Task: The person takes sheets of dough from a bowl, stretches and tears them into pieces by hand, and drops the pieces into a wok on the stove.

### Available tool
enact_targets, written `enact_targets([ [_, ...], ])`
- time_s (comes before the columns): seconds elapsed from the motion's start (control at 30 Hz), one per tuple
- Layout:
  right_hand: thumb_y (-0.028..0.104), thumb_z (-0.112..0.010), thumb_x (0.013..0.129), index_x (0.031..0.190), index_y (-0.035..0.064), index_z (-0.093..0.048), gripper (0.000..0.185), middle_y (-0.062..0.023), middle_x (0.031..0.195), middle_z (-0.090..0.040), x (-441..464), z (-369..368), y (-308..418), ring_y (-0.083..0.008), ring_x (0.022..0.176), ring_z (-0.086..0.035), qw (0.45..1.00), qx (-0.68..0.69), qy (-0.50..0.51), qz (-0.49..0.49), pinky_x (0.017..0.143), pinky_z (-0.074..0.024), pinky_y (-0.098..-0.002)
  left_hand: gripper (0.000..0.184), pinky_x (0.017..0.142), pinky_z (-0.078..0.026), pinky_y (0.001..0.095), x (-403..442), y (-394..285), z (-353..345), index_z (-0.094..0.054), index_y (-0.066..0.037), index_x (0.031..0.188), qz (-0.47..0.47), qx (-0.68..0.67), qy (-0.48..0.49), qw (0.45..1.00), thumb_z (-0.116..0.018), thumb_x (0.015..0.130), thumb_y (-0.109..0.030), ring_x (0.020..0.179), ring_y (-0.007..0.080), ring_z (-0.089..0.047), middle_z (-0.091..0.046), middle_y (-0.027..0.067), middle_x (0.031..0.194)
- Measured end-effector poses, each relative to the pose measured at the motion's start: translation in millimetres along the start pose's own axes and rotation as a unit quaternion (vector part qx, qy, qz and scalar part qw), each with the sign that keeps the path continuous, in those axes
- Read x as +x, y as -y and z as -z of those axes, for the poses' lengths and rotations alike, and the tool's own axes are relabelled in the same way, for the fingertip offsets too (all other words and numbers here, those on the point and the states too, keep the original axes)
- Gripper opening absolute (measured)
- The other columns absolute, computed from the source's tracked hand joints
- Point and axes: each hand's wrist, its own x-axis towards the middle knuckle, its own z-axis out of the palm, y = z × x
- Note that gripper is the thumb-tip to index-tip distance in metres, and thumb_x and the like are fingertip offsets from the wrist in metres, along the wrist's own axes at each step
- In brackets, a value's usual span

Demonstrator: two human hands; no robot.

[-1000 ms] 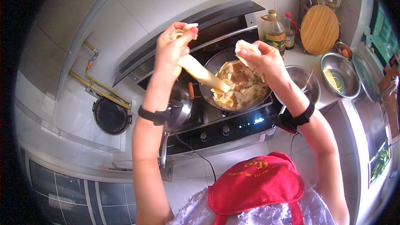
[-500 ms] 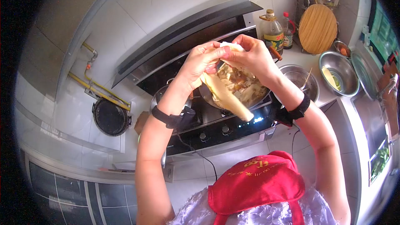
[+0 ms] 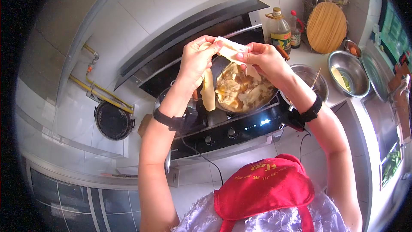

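Observation:
Above the pan, a pale strip of dough point(image 3: 230, 50) is stretched between my hands. My left hand point(image 3: 198, 60) pinches one end of it, and the long rest of the strip hangs down below that hand. On the other side my right hand point(image 3: 265, 62) has thumb and fingers closed on the opposite end, where a flap of dough droops. The pan point(image 3: 271, 100) stands on the stove point(image 3: 214, 134) under both hands, holding flat pale pieces in brown broth.
Right of the stove are a metal bowl point(image 3: 324, 87) with a stick in it, a second metal bowl point(image 3: 365, 92) holding a pale strip, an oil bottle point(image 3: 280, 32) and a round wooden board point(image 3: 327, 28). A pot point(image 3: 163, 96) sits on the left burner.
My hands have moved apart, pulling the dough flat between them. The hanging part of the strip has swung left and now hangs nearly straight down, beside the pan.

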Motion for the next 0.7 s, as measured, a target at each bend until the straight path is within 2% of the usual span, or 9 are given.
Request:
enact_targets([
  [0.13,0.024,-0.072,0.088,0.089,0.0095,-0.063,0.017,0.0030,0.069,-0.060,6,-3,-3,-0.0027,0.060,-0.053,0.998,0.066,-0.012,-0.012,0.052,-0.0361,-0.0181,0.019,0.044,-0.027,0.0159,4,3,8,-0.062,-0.005,0.105,0.021,0.019,-0.014,0.999,-0.068,0.090,-0.014,0.053,-0.0014,-0.036,-0.052,-0.0078,0.073],
  [0.2,0.025,-0.069,0.091,0.093,0.0098,-0.062,0.018,0.0008,0.071,-0.060,11,-2,-4,-0.0050,0.054,-0.052,0.996,0.076,-0.019,-0.030,0.046,-0.0334,-0.0181,0.025,0.043,-0.027,0.0160,3,-1,12,-0.061,-0.003,0.111,0.060,0.023,0.029,0.998,-0.069,0.090,-0.015,0.053,-0.0013,-0.037,-0.055,-0.0066,0.076],
  [0.3,0.024,-0.068,0.091,0.095,0.0081,-0.058,0.019,-0.0011,0.071,-0.057,28,8,-12,-0.0083,0.057,-0.054,0.992,0.112,-0.012,-0.064,0.047,-0.0385,-0.0192,0.036,0.042,-0.027,0.0160,7,13,23,-0.057,-0.001,0.121,0.093,0.020,0.034,0.995,-0.069,0.090,-0.014,0.052,-0.0012,-0.038,-0.062,-0.0030,0.084],
  [0.33,0.022,-0.068,0.092,0.095,0.0069,-0.058,0.018,-0.0016,0.071,-0.056,37,11,-19,-0.0088,0.058,-0.053,0.995,0.076,-0.021,-0.064,0.045,-0.0396,-0.0204,0.039,0.042,-0.027,0.0160,9,19,26,-0.056,0.000,0.124,0.100,0.019,0.027,0.994,-0.069,0.089,-0.013,0.052,-0.0011,-0.038,-0.064,-0.0015,0.088],
  [0.37,0.021,-0.067,0.092,0.095,0.0064,-0.058,0.017,-0.0017,0.072,-0.056,42,15,-25,-0.0095,0.060,-0.055,0.994,0.077,-0.019,-0.077,0.045,-0.0413,-0.0198,0.038,0.041,-0.027,0.0160,9,23,30,-0.055,0.000,0.123,0.106,0.006,0.009,0.994,-0.067,0.089,-0.011,0.050,-0.0008,-0.037,-0.067,0.0040,0.098],
  [0.4,0.020,-0.067,0.092,0.094,0.0060,-0.058,0.016,-0.0018,0.073,-0.057,46,17,-28,-0.0103,0.062,-0.057,0.993,0.077,-0.018,-0.091,0.046,-0.0429,-0.0192,0.037,0.041,-0.027,0.0160,8,25,32,-0.055,-0.001,0.123,0.110,-0.006,0.006,0.994,-0.066,0.089,-0.010,0.049,-0.0006,-0.037,-0.067,0.0048,0.099],
  [0.6,0.014,-0.067,0.090,0.090,0.0033,-0.059,0.014,-0.0017,0.066,-0.057,93,46,-93,-0.0169,0.075,-0.070,0.979,-0.119,-0.004,-0.168,0.049,-0.0498,-0.0202,0.027,0.041,-0.029,0.0155,-10,6,49,-0.057,-0.004,0.116,0.092,-0.075,0.001,0.993,-0.063,0.091,-0.013,0.048,0.0002,-0.034,-0.063,0.0044,0.097],
  [0.63,0.012,-0.067,0.089,0.089,0.0021,-0.058,0.013,-0.0026,0.062,-0.057,106,55,-112,-0.0184,0.074,-0.071,0.969,-0.182,-0.018,-0.166,0.045,-0.0477,-0.0213,0.026,0.042,-0.030,0.0147,-15,-3,52,-0.058,-0.004,0.115,0.084,-0.079,0.006,0.993,-0.063,0.091,-0.013,0.051,0.0002,-0.034,-0.062,0.0037,0.097],
  [0.7,0.010,-0.064,0.089,0.088,0.0024,-0.057,0.010,-0.0036,0.062,-0.057,155,102,-183,-0.0184,0.073,-0.071,0.944,-0.313,0.092,-0.049,0.043,-0.0473,-0.0214,0.026,0.044,-0.030,0.0141,-22,-16,60,-0.058,-0.005,0.116,0.072,-0.090,0.003,0.993,-0.063,0.092,-0.013,0.053,0.0003,-0.034,-0.062,0.0036,0.098],
])
